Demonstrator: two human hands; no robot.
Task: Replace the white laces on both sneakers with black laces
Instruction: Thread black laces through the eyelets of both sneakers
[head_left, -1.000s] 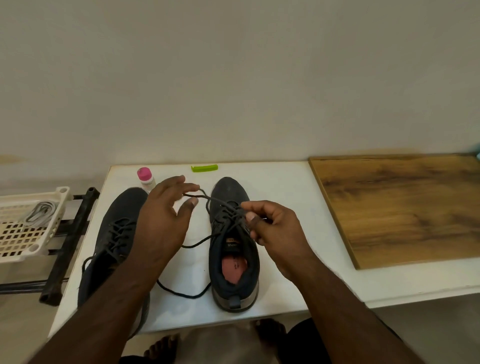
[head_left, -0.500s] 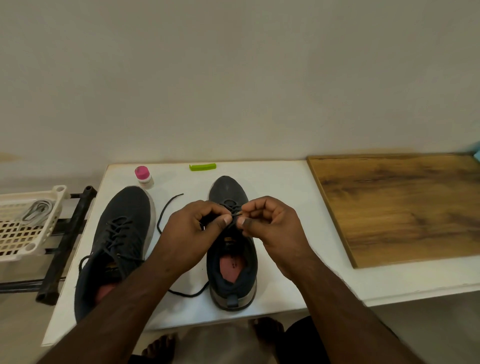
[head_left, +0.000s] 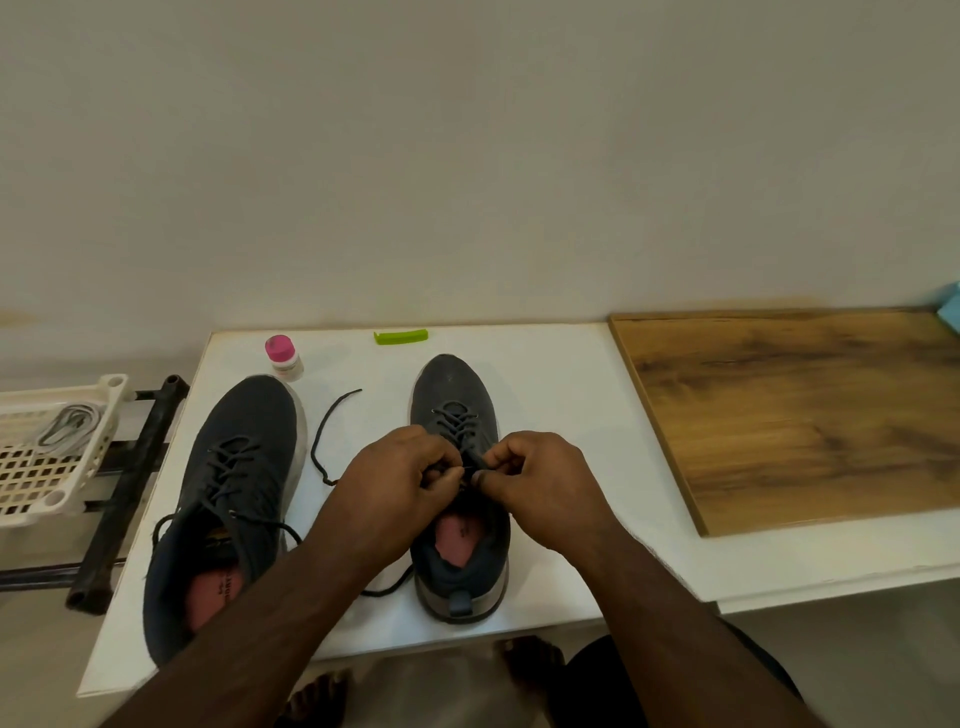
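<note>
We see both hands meeting over the upper eyelets of the right sneaker (head_left: 457, 415), which stands toe-away on the white table (head_left: 561, 395). The left hand (head_left: 395, 488) has its fingers curled in, thumb and forefinger pinching the black lace (head_left: 319, 441) just above the shoe's tongue; the right hand (head_left: 540, 483) is curled the same way, its fingertips pinching the lace from the right side, so the two pinches nearly touch. One free end of that lace loops out to the left of the shoe and lies on the table between the two sneakers, and another stretch shows near the heel. The left sneaker (head_left: 234, 467) lies to the left, already threaded with a dark lace (head_left: 228, 467), its ends loose across the opening. Both insoles are pink with small dark printing that we cannot read. At the far edge of the table stand a small white bottle with a pink cap (head_left: 283, 356), its label too small to read, and a green plastic piece (head_left: 401, 336). A wooden board (head_left: 800, 415) rests on the table to the right. Off to the left, a white plastic basket (head_left: 31, 467) holds the white laces (head_left: 70, 423).
</note>
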